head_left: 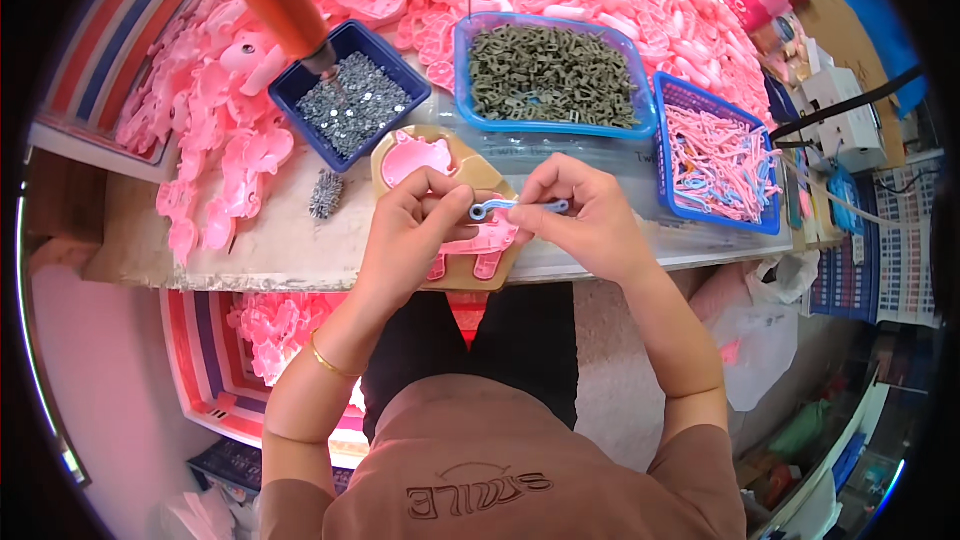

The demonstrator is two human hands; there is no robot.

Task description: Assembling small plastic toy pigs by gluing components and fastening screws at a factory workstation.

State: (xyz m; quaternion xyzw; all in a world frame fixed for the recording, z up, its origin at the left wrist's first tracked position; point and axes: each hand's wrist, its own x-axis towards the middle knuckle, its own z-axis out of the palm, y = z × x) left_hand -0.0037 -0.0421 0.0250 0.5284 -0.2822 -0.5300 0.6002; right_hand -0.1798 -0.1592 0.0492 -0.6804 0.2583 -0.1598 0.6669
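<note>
Between my two hands, above the work table, is a small light-blue plastic link (494, 205) with a ring at its left end. My left hand (415, 225) pinches it beside that ring. The fingers of my right hand (585, 220) are closed on its right part, and the other end pokes out past them. Just under my hands a tan holding block (465, 172) carries pink plastic toy shell parts, one pink part (415, 157) at its upper left and a pink piece with legs (487, 265) at its lower edge. My fingers hide some of these.
A navy bin of small screws (360, 105) lies under an orange hanging screwdriver (270, 0). Dark-green plastic pieces (550, 75) fill a blue tray; pink and blue links (715, 165) fill a basket at right. A screw-covered bit (325, 195) stands left. Pink shells (640, 0) heap behind.
</note>
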